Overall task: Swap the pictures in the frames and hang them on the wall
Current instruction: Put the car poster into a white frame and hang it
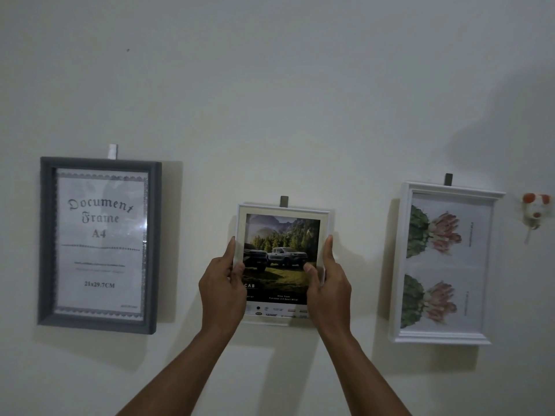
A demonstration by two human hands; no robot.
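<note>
Left hand (222,283): clasped round the left edge of the middle frame (283,209), thumb laid over the front.
Right hand (326,283): clasped round the right edge likewise, thumb on the glass.
Middle frame: white, fitted with a truck print (282,244); held upright against the wall, top edge touching a grey hook tab (284,201).
Step in hand: judged to be hanging this frame at its tab, or lifting it off; could not be told which, nor whether the hanger had caught.
Next move: judged to call for an even two-handed grip, frame kept level and close to the wall, let go only once the tab bore the weight.
Grey frame (45,241): hung well to the left on its own tab, stock "Document Frame A4" sheet inside.
White frame (404,265): hung to the right, tilted off square, flower print (435,235) set sideways.
Wall (270,100): plain, pale, dimly lit, shadowed at upper right.
Ornament (536,210): small, red and white, fixed at far right.
</note>
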